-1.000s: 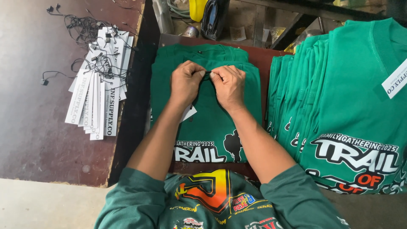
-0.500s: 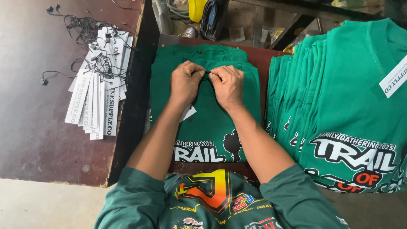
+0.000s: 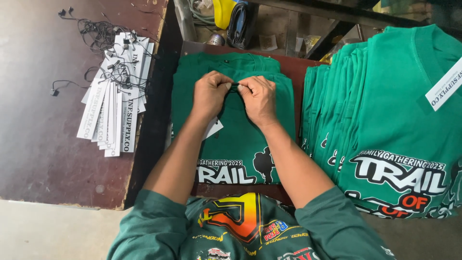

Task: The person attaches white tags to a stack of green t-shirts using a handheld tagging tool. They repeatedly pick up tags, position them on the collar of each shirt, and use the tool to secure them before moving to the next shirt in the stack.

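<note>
Nearest, the person's green sleeves frame a folded green shirt (image 3: 236,144), top of a small stack on the reddish surface (image 3: 298,65), white print at its near edge. A white tag (image 3: 214,127) peeks out just under the left wrist. Mid-shirt, left hand (image 3: 210,94) and right hand (image 3: 260,98) are together, fingertips pinched on a thin dark string (image 3: 234,84) at the collar. Looks like the tag-fastening step: loop being closed. Next move likely needs a firm pinch to snap the ends, then a release. Right: fanned pile of green shirts (image 3: 385,120). Left, further off: bundle of white hang tags (image 3: 113,110) with black strings on the dark table (image 3: 43,144). Far: clutter, unclear.
</note>
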